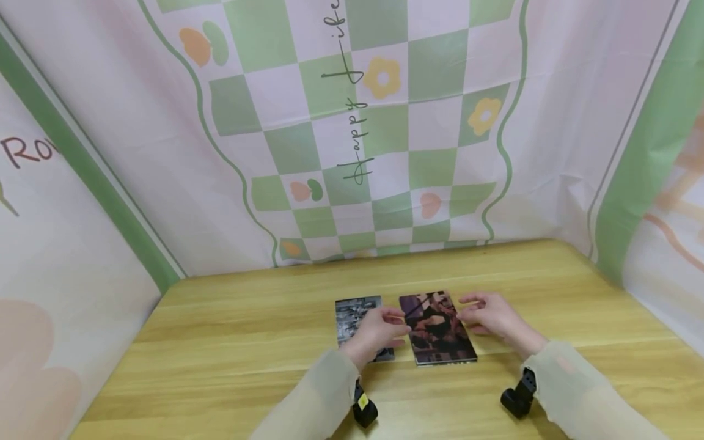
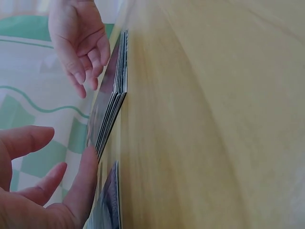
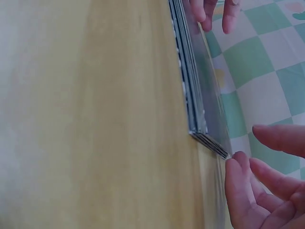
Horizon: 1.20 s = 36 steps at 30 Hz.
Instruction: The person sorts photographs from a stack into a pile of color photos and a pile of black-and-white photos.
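Note:
A stack of dark reddish picture cards (image 1: 439,330) lies flat on the table, its layered edge (image 2: 112,107) showing in the left wrist view. Left of it is a black-and-white picture card (image 1: 348,315), partly covered by my left hand (image 1: 379,333). That hand hovers over this card with loosely bent fingers, fingertips at the stack's left edge. My right hand (image 1: 492,315) is at the opposite edge, fingers apart; in the right wrist view its fingertips (image 3: 238,164) meet or nearly meet the stack's corner. Neither hand grips anything.
The wood-grain table (image 1: 236,342) reaches back to a hanging cloth (image 1: 385,128) with green and white checks. More printed cloth (image 1: 71,256) hangs at the left side and at the right. Each wrist carries a small black camera (image 1: 518,394).

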Each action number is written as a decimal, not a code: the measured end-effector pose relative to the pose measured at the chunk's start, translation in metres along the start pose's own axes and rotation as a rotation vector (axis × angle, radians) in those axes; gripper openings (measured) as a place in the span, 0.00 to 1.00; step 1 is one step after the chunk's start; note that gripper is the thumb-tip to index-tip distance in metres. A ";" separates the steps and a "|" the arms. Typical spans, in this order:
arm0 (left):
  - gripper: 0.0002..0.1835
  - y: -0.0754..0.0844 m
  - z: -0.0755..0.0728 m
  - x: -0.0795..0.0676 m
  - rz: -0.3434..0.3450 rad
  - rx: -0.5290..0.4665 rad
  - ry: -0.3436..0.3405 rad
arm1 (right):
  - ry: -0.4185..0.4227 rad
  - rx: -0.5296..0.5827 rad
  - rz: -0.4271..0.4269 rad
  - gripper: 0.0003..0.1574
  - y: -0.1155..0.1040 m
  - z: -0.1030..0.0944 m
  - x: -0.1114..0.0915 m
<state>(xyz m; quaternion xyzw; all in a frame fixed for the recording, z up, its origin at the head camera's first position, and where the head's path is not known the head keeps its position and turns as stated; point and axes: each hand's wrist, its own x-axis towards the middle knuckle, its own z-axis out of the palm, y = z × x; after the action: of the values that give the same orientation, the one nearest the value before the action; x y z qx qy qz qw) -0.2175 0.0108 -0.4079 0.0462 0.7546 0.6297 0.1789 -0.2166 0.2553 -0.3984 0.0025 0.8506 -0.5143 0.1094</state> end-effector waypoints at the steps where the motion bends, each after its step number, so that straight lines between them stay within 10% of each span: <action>1: 0.19 0.000 0.001 0.000 -0.002 -0.004 0.002 | -0.002 -0.002 0.000 0.32 0.000 0.000 0.000; 36: 0.17 0.006 0.003 -0.007 0.023 -0.013 -0.004 | 0.014 0.098 0.049 0.32 0.002 -0.002 0.001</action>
<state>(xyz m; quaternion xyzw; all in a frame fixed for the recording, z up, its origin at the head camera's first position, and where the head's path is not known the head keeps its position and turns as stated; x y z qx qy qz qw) -0.2109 0.0125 -0.4012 0.0549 0.7496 0.6364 0.1733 -0.2180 0.2574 -0.3995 0.0325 0.8249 -0.5524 0.1157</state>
